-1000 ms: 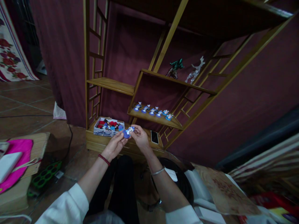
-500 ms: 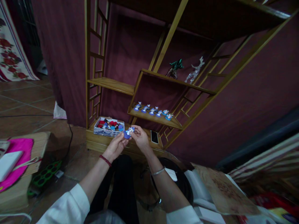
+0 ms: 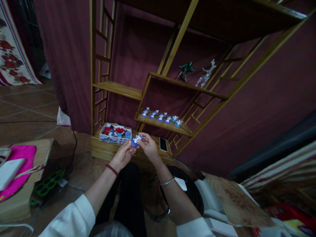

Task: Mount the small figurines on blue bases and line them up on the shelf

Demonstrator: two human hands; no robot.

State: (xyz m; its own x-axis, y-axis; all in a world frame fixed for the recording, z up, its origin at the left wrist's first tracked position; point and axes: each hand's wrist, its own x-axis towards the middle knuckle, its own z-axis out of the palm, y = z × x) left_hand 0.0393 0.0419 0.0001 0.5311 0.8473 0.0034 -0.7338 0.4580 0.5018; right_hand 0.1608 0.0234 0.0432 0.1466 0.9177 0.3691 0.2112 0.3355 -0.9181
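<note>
Between my two hands is a small white and purple figurine (image 3: 136,140) on a round purple base, tilted in front of the shelf unit. My left hand (image 3: 124,154) is closed on its base from the left. From the right, the fingers of my right hand (image 3: 148,146) pinch its upper part. Just behind my left hand, a patterned cardboard box (image 3: 115,139) holds several more figurines in red, blue and black. Two rows of similar figurines (image 3: 160,117) stand upright on the middle shelf (image 3: 172,128), beyond my right hand.
A phone (image 3: 163,144) lies on the low shelf at right. Higher up stand a green figure (image 3: 185,70) and a clear deer ornament (image 3: 206,74). At left are a pink item (image 3: 26,164) and a green tray (image 3: 49,187); a black round stool (image 3: 192,194) is near my right arm.
</note>
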